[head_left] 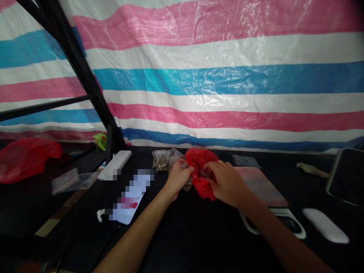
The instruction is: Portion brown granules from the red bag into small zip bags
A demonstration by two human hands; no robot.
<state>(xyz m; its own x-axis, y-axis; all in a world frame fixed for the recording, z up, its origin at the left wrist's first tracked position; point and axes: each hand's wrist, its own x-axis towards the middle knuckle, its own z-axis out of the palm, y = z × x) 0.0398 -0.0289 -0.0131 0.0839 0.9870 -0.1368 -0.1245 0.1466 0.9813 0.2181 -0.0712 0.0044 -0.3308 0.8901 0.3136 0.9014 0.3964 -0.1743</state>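
Observation:
A red plastic bag (202,189) stands bunched up with its mouth open between my hands. My left hand (179,175) is closed at the bag's left side, pinching a small clear plastic bag (186,185) with brownish contents, partly hidden by the fingers. My right hand (227,182) grips the right rim of the red bag, its thumb and fingers bent over the opening. What lies inside the red bag is hard to make out. Just left of my left hand sit clear zip bags (161,163) filled with small brown pieces.
A scale-like device (290,223) with a pinkish plate (264,187) lies under my right forearm. Left are a lit phone (132,201), a white oblong box (121,161) and flat clear bags (66,182). A white mouse-shaped object (325,225) and a dark screen (348,176) stand right.

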